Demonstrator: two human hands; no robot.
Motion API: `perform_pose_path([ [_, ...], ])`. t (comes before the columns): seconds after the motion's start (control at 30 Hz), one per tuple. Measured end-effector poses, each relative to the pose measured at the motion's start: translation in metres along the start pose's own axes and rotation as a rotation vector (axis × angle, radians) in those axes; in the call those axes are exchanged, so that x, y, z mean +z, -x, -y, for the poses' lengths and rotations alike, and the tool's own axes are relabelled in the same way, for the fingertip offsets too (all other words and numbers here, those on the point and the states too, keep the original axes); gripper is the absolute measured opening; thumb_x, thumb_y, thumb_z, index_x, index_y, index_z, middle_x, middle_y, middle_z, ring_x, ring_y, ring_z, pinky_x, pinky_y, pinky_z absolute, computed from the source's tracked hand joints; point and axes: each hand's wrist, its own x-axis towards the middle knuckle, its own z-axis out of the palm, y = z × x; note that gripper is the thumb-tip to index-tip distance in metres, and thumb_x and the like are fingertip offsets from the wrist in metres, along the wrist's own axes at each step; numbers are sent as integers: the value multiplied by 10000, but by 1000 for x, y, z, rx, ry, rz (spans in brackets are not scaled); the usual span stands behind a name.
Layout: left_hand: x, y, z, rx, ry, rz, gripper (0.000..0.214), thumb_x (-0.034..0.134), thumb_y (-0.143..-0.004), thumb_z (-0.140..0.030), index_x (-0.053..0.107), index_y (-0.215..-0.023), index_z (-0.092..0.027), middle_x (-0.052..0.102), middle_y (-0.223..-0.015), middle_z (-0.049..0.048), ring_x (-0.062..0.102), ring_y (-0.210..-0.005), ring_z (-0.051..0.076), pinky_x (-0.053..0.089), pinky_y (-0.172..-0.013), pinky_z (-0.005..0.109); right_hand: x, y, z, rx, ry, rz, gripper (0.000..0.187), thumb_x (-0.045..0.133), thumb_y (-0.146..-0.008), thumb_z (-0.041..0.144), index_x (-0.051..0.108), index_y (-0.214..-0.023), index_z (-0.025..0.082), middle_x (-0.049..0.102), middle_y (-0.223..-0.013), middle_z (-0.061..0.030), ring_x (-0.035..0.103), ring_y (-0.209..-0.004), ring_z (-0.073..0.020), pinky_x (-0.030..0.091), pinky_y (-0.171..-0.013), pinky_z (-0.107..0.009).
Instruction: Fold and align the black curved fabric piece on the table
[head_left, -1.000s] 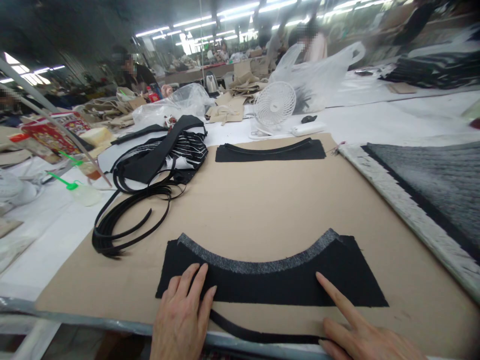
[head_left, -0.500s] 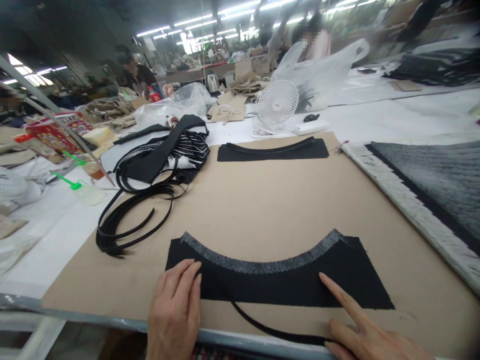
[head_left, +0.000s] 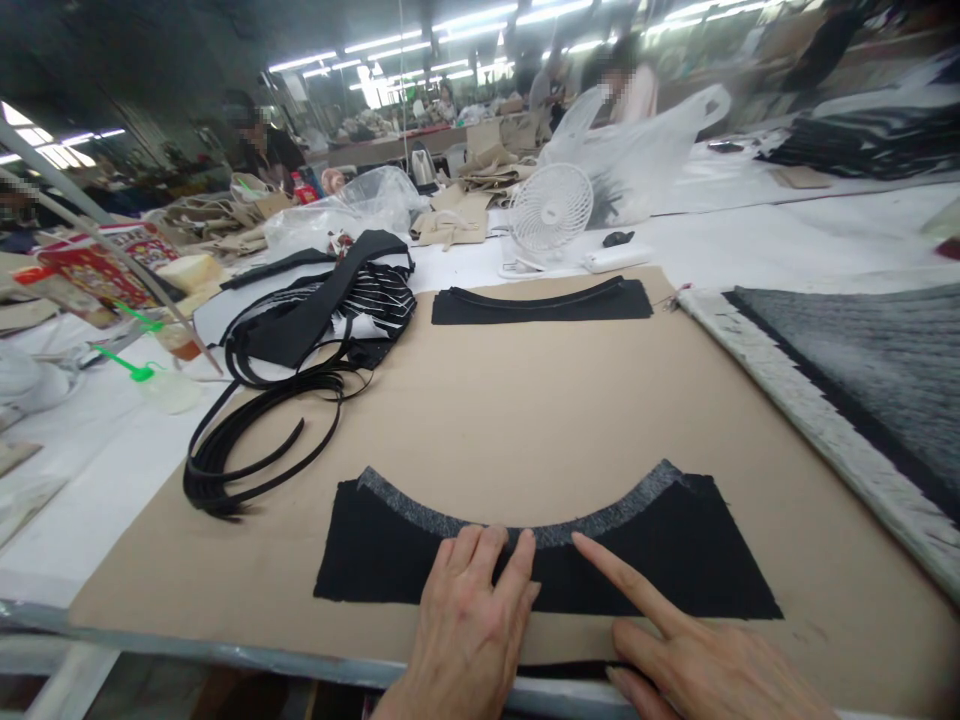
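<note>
A black curved fabric piece (head_left: 675, 560) with a grey felt edge lies on the tan cardboard sheet (head_left: 525, 400) near the front edge. My left hand (head_left: 469, 620) lies flat on its middle, fingers stretched toward the grey edge. Just to the right, my right hand (head_left: 697, 660) presses its extended index finger onto the fabric while the other fingers curl near a thin black strip (head_left: 577, 668) at the cardboard's front edge. Whether those fingers grip the strip is unclear.
A second black fabric piece (head_left: 540, 300) lies at the cardboard's far edge. A bundle of black strips (head_left: 247, 440) and striped cloth (head_left: 375, 290) sit left. A grey textured mat (head_left: 862, 370) is right. A small white fan (head_left: 551, 210) and plastic bags stand behind; people work farther back.
My left hand slid right from the fabric's left end to its middle. My right index finger moved left toward it. The thin strip that crossed the fabric now shows only at the front edge.
</note>
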Motion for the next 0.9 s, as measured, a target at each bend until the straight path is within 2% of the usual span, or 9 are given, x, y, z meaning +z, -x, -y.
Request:
perform_pose_path([
  [0.2, 9, -3, -2, -31, -14, 50, 371, 489, -919, -226, 534, -1287, -242, 602, -1080, 71, 534, -941, 233, 461, -766, 373, 2, -23, 3, -93, 110, 140, 148, 467, -726, 101, 577, -725, 200, 477, -1395, -111, 624, -456, -152, 515, -411, -286],
  [0.6, 13, -2, -1, -19, -72, 7, 370, 519, -900, -225, 552, -1268, -249, 613, -1075, 68, 537, -954, 245, 449, -770, 381, 14, -17, 1, -85, 135, 133, 128, 474, -743, 114, 554, -782, 206, 437, -1429, -124, 619, -449, -156, 500, -386, -294],
  [0.9, 9, -4, -1, -119, 118, 75, 415, 547, -881, -197, 524, -1282, -304, 594, -1053, 45, 525, -952, 233, 464, -791, 389, 15, -17, 2, -123, 162, 97, 138, 444, -750, 101, 534, -771, 204, 454, -1406, -157, 601, -415, -145, 470, -344, -275],
])
